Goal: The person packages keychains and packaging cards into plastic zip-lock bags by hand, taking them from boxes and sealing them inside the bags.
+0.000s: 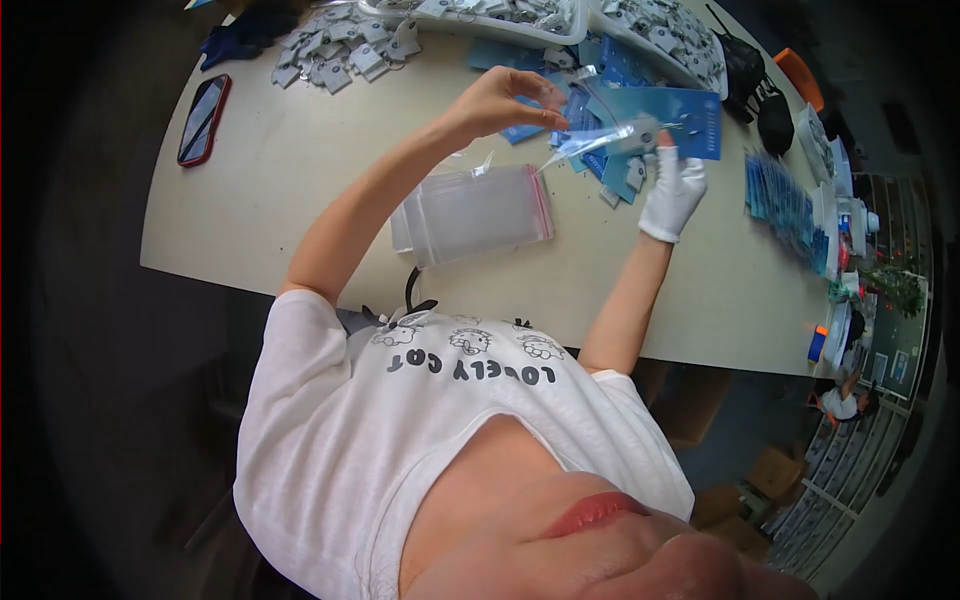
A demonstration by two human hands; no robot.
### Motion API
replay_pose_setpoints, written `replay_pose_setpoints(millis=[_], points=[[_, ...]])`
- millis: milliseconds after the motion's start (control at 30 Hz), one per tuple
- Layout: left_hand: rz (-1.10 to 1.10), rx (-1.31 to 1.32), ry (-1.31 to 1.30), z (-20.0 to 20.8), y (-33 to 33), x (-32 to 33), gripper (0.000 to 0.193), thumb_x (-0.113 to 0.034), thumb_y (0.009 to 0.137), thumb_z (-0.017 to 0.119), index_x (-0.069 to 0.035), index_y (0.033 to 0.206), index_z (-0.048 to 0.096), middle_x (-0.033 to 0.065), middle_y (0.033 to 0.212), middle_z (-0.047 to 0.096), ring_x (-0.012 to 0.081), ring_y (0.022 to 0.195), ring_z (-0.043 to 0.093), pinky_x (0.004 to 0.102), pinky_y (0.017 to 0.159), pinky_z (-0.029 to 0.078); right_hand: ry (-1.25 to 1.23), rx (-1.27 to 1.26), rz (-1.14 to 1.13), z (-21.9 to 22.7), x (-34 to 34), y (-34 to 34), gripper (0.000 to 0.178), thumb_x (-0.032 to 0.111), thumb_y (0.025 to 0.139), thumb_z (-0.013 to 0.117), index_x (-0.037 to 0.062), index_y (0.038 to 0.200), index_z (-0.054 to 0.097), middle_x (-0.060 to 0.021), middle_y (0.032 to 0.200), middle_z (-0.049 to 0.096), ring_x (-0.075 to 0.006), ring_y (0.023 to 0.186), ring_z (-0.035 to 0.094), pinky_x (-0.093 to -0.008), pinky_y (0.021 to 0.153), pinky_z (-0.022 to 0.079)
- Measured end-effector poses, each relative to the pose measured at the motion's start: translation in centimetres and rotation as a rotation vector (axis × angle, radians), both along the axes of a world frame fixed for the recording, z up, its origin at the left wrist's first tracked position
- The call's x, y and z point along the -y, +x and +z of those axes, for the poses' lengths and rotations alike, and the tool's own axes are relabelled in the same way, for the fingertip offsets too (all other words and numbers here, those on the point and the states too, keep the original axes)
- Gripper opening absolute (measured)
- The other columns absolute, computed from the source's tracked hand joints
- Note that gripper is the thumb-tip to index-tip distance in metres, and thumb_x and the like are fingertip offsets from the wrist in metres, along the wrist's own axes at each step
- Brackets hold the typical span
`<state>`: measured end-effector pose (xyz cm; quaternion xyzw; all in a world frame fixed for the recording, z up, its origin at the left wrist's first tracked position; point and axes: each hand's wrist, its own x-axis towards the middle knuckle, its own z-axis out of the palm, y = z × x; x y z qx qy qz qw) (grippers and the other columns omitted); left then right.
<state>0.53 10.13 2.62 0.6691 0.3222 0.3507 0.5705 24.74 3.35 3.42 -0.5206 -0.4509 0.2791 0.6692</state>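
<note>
A: Step in hand?

B: Bagging, by the look of it. Left hand (500, 100), bare, raised over the far middle of the table (300, 200), thumb and fingertips closed on one edge of a small clear bag (590, 140). Right hand (672, 190), in a white glove, just right of it, fingers closed around a small grey tag (645, 130) at the bag's other end.

A: Tag inside yet?

B: Hard to say. At the mouth or partly in, judging from the overlap; too glossy and small to settle.

A: And the bag itself?

B: Held in the air between both hands, tilted, above loose blue cards (690, 115); not resting on anything.

A: Supplies?

B: Near the body, a flat stack of clear zip bags (470, 215) with a red strip on its right edge. Far left, a heap of grey tags (340, 50). Farther left, a phone in a red case (203, 120), well apart from the hands. At the right edge, a row of filled blue packs (785, 200).

A: Next move, then?

B: Probably a matter of pushing the tag fully down, keeping the mouth spread with the bare fingers, then pressing the strip shut along its whole width. Calls for a light pinch: thin film, easy to crease or fold over the tag.
</note>
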Motion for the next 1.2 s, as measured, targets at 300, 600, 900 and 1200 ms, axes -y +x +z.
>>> replay_pose_setpoints(millis=[300, 600, 900, 1200], points=[[-0.032, 0.066, -0.249, -1.3, -0.1, 1.6, 0.021, -0.022, 0.074, 0.080, -0.005, 0.076, 0.069, 0.0037, 0.092, 0.066, 0.0093, 0.076, 0.059, 0.0250, 0.065, 0.045, -0.012, -0.056, -0.036, 1.2, 0.2, -3.8, 0.023, 0.013, 0.085, 0.069, -0.0012, 0.103, 0.063, -0.0046, 0.094, 0.066, -0.0081, 0.075, 0.060, -0.0209, 0.059, 0.050], [-0.177, 0.031, -0.231, -0.9, -0.9, 2.1, 0.023, -0.027, 0.073, 0.079, -0.007, 0.075, 0.068, 0.0015, 0.075, 0.068, 0.0089, 0.075, 0.063, 0.0237, 0.063, 0.044, 0.065, 0.035, 0.049, 1.8, 0.5, -2.2, 0.027, 0.017, 0.087, 0.068, 0.0001, 0.107, 0.062, -0.0031, 0.096, 0.065, -0.0046, 0.075, 0.057, -0.0206, 0.059, 0.046], [-0.192, 0.068, -0.233, -2.3, -1.2, 2.4, 0.021, -0.023, 0.076, 0.079, -0.007, 0.072, 0.066, 0.0002, 0.076, 0.065, 0.0068, 0.071, 0.057, 0.0223, 0.059, 0.041, -0.056, -0.151, 0.228, -1.0, 1.1, -0.8, 0.024, 0.018, 0.092, 0.058, 0.0013, 0.109, 0.060, -0.0014, 0.095, 0.061, -0.0079, 0.082, 0.055, -0.0236, 0.070, 0.046], [-0.188, 0.016, -0.284, -2.0, -3.6, 3.1, 0.022, -0.021, 0.075, 0.079, -0.004, 0.071, 0.066, 0.0012, 0.084, 0.063, 0.0072, 0.076, 0.057, 0.0213, 0.061, 0.041, -0.243, -0.472, 0.144, -1.3, 2.1, -0.5, 0.024, 0.019, 0.092, 0.059, 0.0020, 0.110, 0.059, -0.0050, 0.104, 0.063, -0.0140, 0.091, 0.059, -0.0277, 0.086, 0.045]])
